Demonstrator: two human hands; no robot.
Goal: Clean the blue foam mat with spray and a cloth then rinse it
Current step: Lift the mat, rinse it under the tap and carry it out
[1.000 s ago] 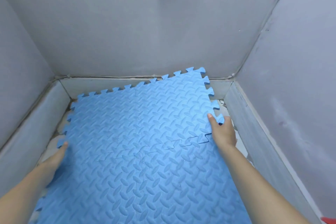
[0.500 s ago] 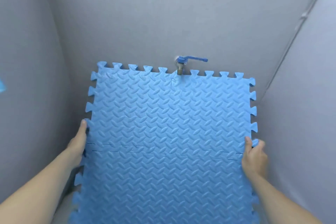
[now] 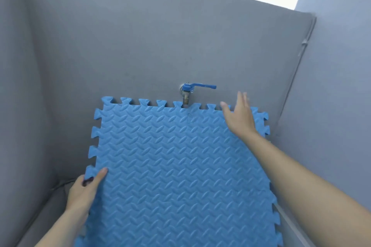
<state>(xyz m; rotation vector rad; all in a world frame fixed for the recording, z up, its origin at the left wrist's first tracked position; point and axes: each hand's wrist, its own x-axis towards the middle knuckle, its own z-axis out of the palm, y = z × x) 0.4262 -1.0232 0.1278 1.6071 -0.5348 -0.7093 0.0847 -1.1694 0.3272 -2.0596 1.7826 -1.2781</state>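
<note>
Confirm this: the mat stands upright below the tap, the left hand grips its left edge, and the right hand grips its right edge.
Wrong about the right hand: the head view shows it open, off the edge, reaching up toward the tap. The rest holds: the mat stands upright below the tap, and the left hand grips its left edge.

We see the blue foam mat [image 3: 180, 166] as soft, matt foam, its face pressed all over with a raised pattern of short slanted ovals, like tread plate, and its edges cut into interlocking tabs. The tap [image 3: 186, 96] above it has a dull, brassy metal body and spout, and its lever [image 3: 202, 87] looks like blue plastic or a painted part with a slight sheen. The walls [image 3: 140, 46] around us are grey, matt and faintly grainy, like painted plaster or cement. A thin cable [image 3: 301, 54] painted the same grey runs down the corner.
</note>
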